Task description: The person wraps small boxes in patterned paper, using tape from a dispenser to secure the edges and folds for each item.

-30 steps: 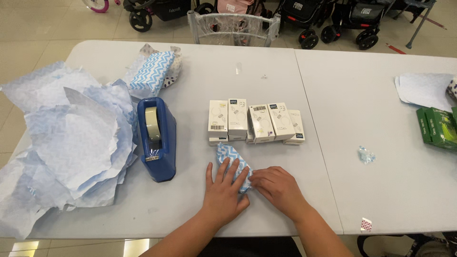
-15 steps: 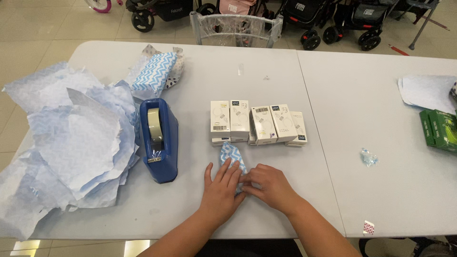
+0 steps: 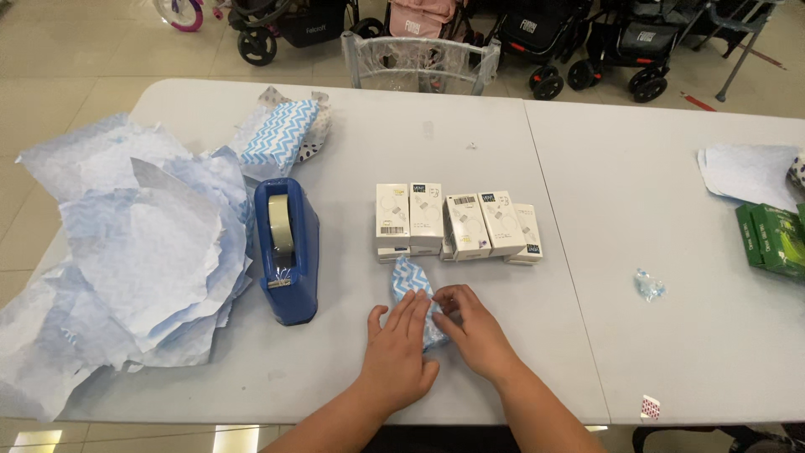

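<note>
Two pale grey folding counters [image 3: 637, 168] stand end to end, their seam running down the right half of the view. Beyond them the floor [image 3: 92, 50] is laid in large glossy beige tiles, which catch bright reflections of ceiling light at the lower left, under the counter's edge. Along the far side stands a row of strollers: a dark one with black wheels [image 3: 285, 25], a pink one [image 3: 423, 17] and several black ones [image 3: 587, 42]. A grey wire-framed basket [image 3: 419, 63] sits just behind the counter's far edge. At the top left shows a pink-and-white wheel of a small bicycle [image 3: 180, 13].
</note>
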